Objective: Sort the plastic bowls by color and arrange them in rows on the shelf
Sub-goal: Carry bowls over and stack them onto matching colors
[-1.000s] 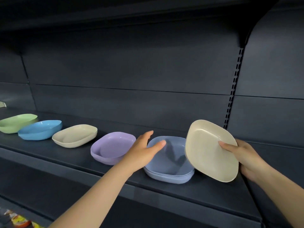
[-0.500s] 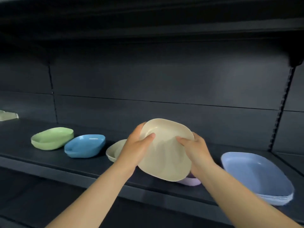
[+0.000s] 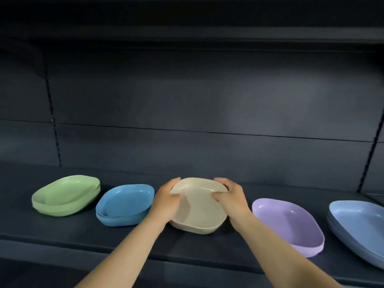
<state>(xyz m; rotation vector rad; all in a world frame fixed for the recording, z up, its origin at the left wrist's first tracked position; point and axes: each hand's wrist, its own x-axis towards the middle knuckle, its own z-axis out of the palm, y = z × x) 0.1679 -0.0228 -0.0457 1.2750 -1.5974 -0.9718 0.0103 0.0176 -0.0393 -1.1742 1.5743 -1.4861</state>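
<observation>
Fingers: the fingers [image 3: 176,182] of the left hand [image 3: 166,202] curl over the left rim of a cream, rounded-square plastic bowl [image 3: 200,208], thumb inside; the right hand [image 3: 232,201] grips the right rim the same way.
Cream bowl position: in the middle of the row on the dark shelf [image 3: 62,235], apparently seated on a cream bowl beneath; only one lower edge shows, so the layers cannot be counted.
Risk, nesting: I judge the held bowl could sit crooked if one side is let go first, leaving the pile tilted.
Risk, neighbours: the left wrist lies just beside the stacked blue plastic bowls [image 3: 124,204], so a careless withdrawal could nudge them out of line.
Count, piles: five colour groups stand side by side.
Count, each colour: one green plastic bowl pile [image 3: 66,195], one blue, one cream, one single-looking lilac plastic bowl [image 3: 288,223], one periwinkle plastic bowl pile [image 3: 359,223] cut off by the right edge.
Count, hands: two, both on the cream bowl.
</observation>
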